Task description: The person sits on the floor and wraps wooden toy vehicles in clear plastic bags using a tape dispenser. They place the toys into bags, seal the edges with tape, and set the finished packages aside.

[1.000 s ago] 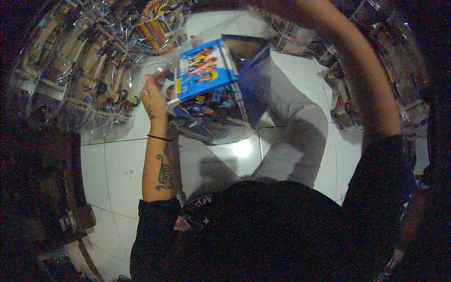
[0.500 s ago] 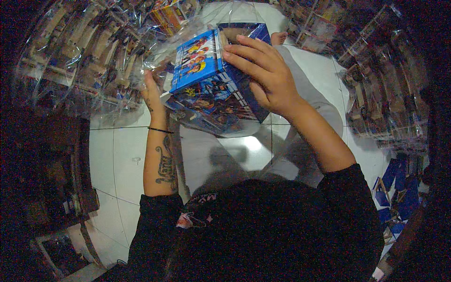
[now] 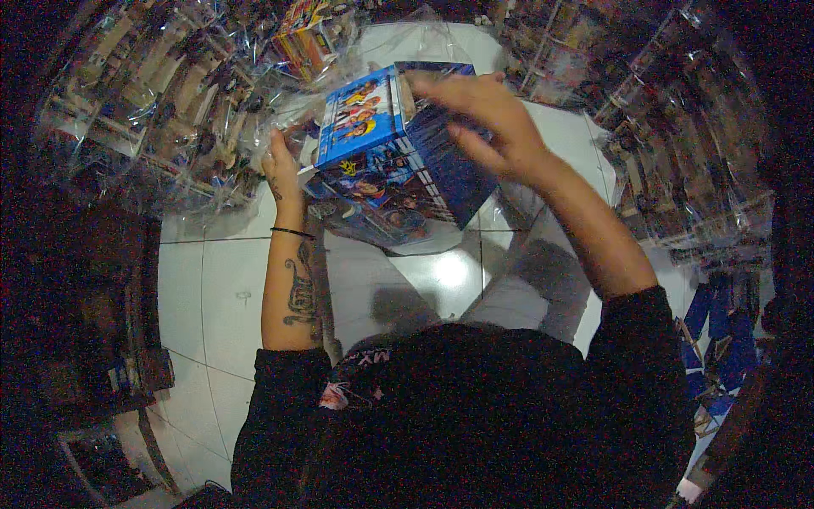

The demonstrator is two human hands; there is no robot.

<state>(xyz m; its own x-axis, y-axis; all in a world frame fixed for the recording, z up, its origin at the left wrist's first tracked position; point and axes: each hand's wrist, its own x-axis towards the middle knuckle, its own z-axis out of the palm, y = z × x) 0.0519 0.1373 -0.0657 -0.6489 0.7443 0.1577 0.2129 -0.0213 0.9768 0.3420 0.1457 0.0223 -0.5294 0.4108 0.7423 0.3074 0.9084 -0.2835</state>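
Note:
A blue cardboard box printed with cartoon figures is tilted above my lap, its dark blue side turned to the right. Clear plastic hangs around its lower part. My left hand supports the box from the left with the thumb up; its other fingers are hidden behind the box and plastic. Over the upper right edge of the box, my right hand has its fingers stretched out and a little blurred by motion. Whether those fingertips touch the box is hard to tell.
Plastic-wrapped stacks of boxes fill the far left, with more stacks on the right. A yellow and orange box lies at the back. Blue pieces are heaped at the right. Dark furniture borders the white tiled floor.
My right hand has lifted and shifted right from lying flat along the box's upper edge. The box has dropped slightly nearer to me, with my left hand still at its side.

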